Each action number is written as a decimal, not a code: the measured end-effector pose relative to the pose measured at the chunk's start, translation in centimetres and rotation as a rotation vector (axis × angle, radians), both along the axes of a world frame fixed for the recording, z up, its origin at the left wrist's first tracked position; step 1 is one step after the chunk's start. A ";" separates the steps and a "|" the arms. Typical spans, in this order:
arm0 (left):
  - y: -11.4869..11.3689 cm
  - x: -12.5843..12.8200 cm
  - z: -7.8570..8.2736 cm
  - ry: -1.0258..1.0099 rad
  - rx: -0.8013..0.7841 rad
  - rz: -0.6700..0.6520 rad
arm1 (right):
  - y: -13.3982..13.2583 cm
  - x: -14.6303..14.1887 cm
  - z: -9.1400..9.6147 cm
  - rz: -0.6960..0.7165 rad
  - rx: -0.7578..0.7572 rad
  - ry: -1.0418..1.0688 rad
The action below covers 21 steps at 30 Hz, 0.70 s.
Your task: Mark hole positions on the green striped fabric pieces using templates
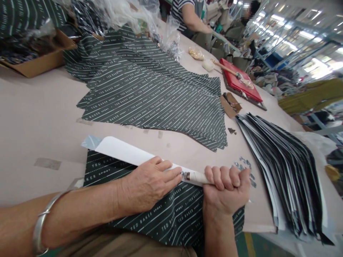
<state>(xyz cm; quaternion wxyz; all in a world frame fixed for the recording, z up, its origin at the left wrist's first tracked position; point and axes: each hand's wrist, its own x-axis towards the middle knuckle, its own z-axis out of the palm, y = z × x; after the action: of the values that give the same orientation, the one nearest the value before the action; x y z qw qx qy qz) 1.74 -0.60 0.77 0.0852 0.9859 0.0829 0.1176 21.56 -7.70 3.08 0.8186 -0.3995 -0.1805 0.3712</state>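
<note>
My right hand is wrapped in a fist round a white-handled tool with a metal collar, like a screwdriver or awl. Its tip meets a small shiny metal piece beside my left fingertips. My left hand presses with fingers together on a long white strip; its thumb is hidden. Pale grey-blue material shows at the strip's far left end. Under both hands a dark green striped, lettered fabric panel hangs over the table edge towards my lap.
A stack of matching fabric panels covers the table's middle. At right lie layered black-and-white strips, loose metal pieces, tiny dark parts, a small cardboard box and a red slab with a mallet-like tool. A co-worker stands behind.
</note>
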 end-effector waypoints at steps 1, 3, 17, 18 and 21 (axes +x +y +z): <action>0.0 0.0 0.0 -0.003 0.004 0.002 | 0.1 -0.1 0.0 0.018 0.012 -0.013; 0.0 0.0 0.1 -0.005 0.002 0.001 | 0.2 -0.1 0.1 0.052 0.037 -0.036; 0.1 0.1 0.1 -0.033 -0.101 0.002 | -0.7 -3.5 1.5 0.272 0.004 -0.516; 0.1 0.1 0.1 -0.039 -0.100 0.005 | -0.6 -3.6 1.6 0.292 0.010 -0.574; 0.1 0.1 0.1 -0.048 -0.094 0.012 | -0.2 -3.4 1.5 0.406 0.044 -0.810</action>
<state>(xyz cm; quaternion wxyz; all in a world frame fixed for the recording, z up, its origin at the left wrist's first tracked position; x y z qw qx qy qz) 1.81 -0.53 0.86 0.1328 0.9772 0.0920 0.1375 18.19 -7.87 4.53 0.6009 -0.4516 -0.5688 0.3338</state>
